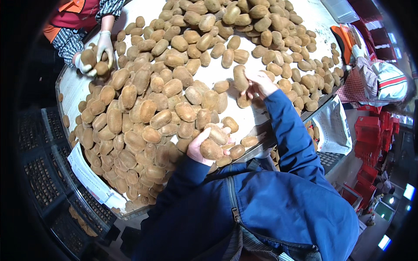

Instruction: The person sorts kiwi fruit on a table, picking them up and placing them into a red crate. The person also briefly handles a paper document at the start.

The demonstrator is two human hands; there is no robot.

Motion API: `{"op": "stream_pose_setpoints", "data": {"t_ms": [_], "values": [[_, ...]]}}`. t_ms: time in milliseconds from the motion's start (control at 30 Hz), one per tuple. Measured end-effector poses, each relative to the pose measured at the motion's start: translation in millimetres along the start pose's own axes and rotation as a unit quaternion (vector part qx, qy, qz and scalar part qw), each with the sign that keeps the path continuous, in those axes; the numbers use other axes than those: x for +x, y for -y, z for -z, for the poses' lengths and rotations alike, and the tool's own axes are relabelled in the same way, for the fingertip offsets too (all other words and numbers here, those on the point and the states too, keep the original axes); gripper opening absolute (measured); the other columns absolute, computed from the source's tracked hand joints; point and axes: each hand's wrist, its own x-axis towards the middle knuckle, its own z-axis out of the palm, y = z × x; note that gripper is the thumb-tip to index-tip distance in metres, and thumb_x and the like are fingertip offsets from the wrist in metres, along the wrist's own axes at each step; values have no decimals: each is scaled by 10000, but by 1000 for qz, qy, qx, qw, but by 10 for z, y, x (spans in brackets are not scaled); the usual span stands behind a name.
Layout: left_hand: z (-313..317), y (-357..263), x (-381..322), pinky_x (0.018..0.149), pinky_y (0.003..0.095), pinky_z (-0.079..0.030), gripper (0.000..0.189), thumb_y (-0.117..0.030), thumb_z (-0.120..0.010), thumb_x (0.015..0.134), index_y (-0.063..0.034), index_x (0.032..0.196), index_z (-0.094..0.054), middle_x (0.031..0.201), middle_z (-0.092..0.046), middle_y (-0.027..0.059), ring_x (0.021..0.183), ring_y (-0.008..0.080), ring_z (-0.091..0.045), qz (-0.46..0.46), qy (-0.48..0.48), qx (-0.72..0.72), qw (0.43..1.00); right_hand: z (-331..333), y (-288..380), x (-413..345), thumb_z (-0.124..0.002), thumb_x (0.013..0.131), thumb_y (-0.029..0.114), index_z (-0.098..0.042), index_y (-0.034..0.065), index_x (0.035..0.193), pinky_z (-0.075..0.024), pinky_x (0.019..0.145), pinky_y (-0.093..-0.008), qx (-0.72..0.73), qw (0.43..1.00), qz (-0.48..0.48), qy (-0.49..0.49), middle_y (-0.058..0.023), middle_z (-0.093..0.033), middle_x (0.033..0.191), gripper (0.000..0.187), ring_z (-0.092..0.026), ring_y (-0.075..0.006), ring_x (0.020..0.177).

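Observation:
Two brown kiwifruits rest in my left hand, palm up, close to the near edge of the table. My right hand grips one large kiwifruit between thumb and fingers, above a bare patch of the white tabletop. Just beneath that hand lies another kiwifruit. A dense heap of kiwifruits spreads to the left of my hands, and a second heap covers the far side. The fingers of my left hand are partly hidden by the fruit.
Across the table at upper left, a co-worker's gloved hands hold kiwifruits. Another person stands at the right edge. Black plastic crates are stacked at left, red crates at right. A crate with a paper liner sits beside my right arm.

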Motion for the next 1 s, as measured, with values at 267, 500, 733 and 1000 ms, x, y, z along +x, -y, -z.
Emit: {"op": "stream_pose_setpoints", "data": {"t_ms": [267, 500, 733, 1000], "values": [[-170, 162, 276, 1023, 688, -503, 669, -561, -472, 1081, -123, 1582, -403, 1574, -468, 236, 1415, 453, -503, 52, 46, 17, 997, 66, -375, -1037, -529, 1076, 488, -410, 8, 1551, -672, 678, -461, 384, 904, 42, 183, -363, -588, 1370, 686, -684, -506, 1149], [-233, 533, 563, 926, 691, -575, 634, -573, -382, 1114, -128, 1564, -421, 1545, -503, 281, 1320, 493, -587, 140, 103, -6, 985, 42, -602, -1866, -591, 1064, 405, -419, -25, 1539, -685, 685, -425, 355, 929, 92, 53, -299, -629, 1348, 663, -719, -407, 1125], [-458, 1329, 941, 949, 709, -569, 684, -587, -531, 1063, -107, 1544, -450, 1420, -602, 257, 1298, 407, -633, 241, 134, 145, 950, 483, -1094, -2938, -605, 1082, 315, -528, 4, 1462, -580, 477, -292, 199, 960, 31, -197, -177, -720, 1203, 497, -776, -277, 873], [-963, 1683, 787, 1186, 589, -432, 853, -381, -650, 1059, 10, 1668, -199, 1734, -252, 178, 1558, 413, -342, 196, 200, 233, 931, 1086, -1279, -3340, -721, 1020, 217, -568, -26, 1448, -553, 969, -348, -360, 621, 92, -690, -192, -688, 1275, 515, -686, -231, 1112]]}}
